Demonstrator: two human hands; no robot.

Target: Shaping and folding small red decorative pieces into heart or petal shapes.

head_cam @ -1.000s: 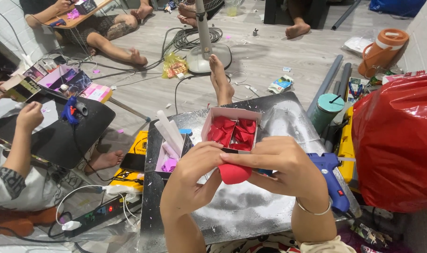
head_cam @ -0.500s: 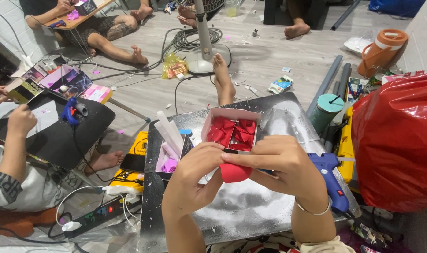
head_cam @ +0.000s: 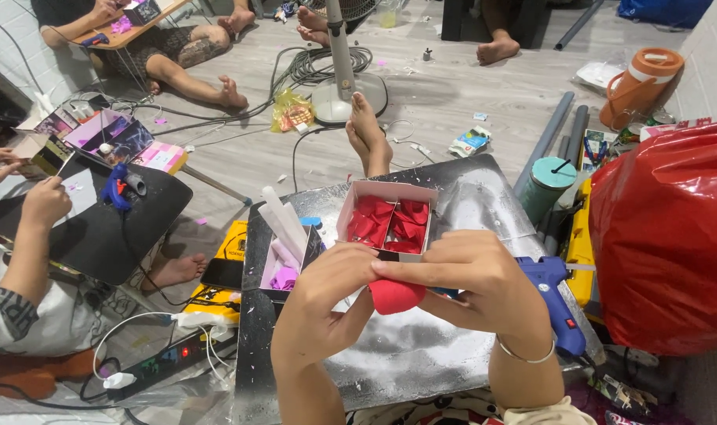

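Both my hands meet over a small red piece above the grey work board. My left hand pinches its left edge with thumb and fingers. My right hand covers it from above and the right. Just beyond them stands a white open box filled with red petal-like pieces. A blue glue gun lies right of my right hand.
A small box with white sticks and purple bits sits left of the white box. A big red plastic bag fills the right. A person's foot rests at the board's far edge. Another person's hands work at a black board, left. A power strip lies on the floor.
My hands stay on the red piece with only small finger shifts. The hand of the person at left has moved slightly over the black board.
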